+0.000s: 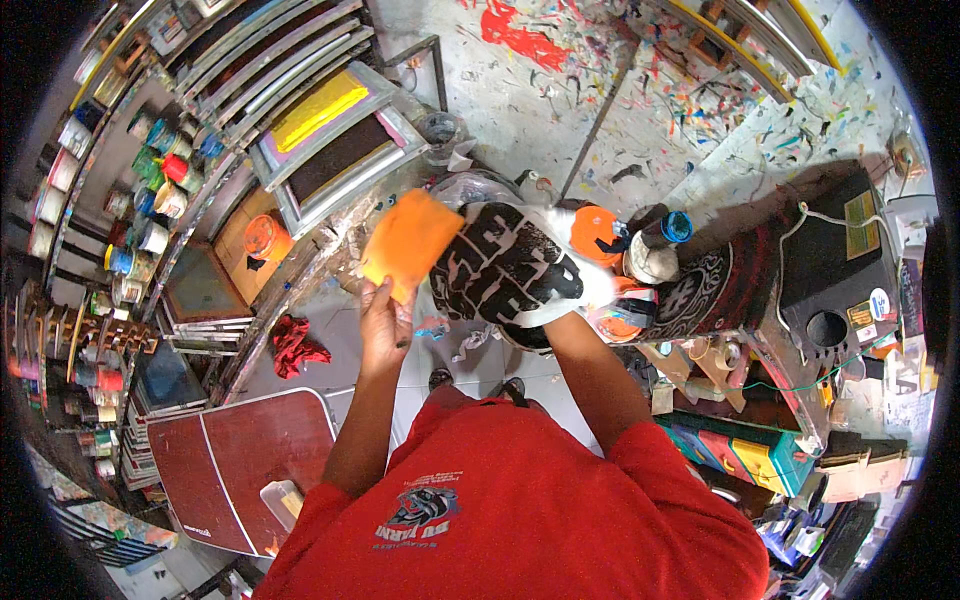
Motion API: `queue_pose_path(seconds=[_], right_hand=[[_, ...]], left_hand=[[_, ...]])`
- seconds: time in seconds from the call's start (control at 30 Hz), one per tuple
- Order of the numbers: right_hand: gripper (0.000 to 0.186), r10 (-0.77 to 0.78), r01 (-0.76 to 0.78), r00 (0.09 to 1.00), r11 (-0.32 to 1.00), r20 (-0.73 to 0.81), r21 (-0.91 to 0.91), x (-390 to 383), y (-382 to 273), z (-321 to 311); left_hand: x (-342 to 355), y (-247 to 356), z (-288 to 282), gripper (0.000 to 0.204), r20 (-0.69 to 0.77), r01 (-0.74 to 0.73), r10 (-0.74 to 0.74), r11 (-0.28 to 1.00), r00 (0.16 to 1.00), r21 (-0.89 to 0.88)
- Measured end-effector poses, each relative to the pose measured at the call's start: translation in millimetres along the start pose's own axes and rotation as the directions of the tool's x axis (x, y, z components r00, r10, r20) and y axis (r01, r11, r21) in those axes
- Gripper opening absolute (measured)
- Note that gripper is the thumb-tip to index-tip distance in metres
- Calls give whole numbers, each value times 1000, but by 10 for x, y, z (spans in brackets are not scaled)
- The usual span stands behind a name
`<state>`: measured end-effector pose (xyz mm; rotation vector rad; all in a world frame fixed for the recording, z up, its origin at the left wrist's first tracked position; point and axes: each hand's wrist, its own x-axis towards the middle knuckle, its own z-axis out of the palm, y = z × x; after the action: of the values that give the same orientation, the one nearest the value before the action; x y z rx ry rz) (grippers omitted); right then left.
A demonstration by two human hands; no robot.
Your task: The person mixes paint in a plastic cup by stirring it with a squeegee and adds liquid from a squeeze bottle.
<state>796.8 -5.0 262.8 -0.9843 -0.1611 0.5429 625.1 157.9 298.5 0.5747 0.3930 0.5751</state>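
Observation:
My left hand [385,322] pinches the lower edge of a flat orange piece [412,240], thin and roughly square; it cannot be told whether it is card or cloth. Close to its right lies a black and white patterned piece [505,258], perhaps fabric, with blocky shapes on it. My right forearm [585,355] reaches to this piece's lower right side. There the right hand is lost against the black and white surfaces and glare, so its fingers do not show. Just beyond it are an orange-topped tub [598,236] and a whitish container with a blue rim [653,256].
Framed screens [350,165] lean in a rack at the upper left, near shelves of paint pots [160,190]. An orange tub [267,238] stands left. A red cloth [298,346] lies on the floor above a dark red board [245,470]. A black box-like unit [835,265] stands right.

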Motion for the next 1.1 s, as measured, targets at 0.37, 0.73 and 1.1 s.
queue_pose_path(seconds=[0.37,0.73,1.1], right_hand=[[78,-283,219,958,641,39,-736,-576,-185,426],[71,-494,236,864,229,96,-945,-670,-977,744],[64,-536,163,842,137,65,-977,-921,-1394,639]], left_hand=[[-110,-388,403,35,171,-3,-84,893,982,451],[1099,-444,15,59,359,-34,-418,611,834,791],[937,-246,542,21,361,147,-656,587,663,796]])
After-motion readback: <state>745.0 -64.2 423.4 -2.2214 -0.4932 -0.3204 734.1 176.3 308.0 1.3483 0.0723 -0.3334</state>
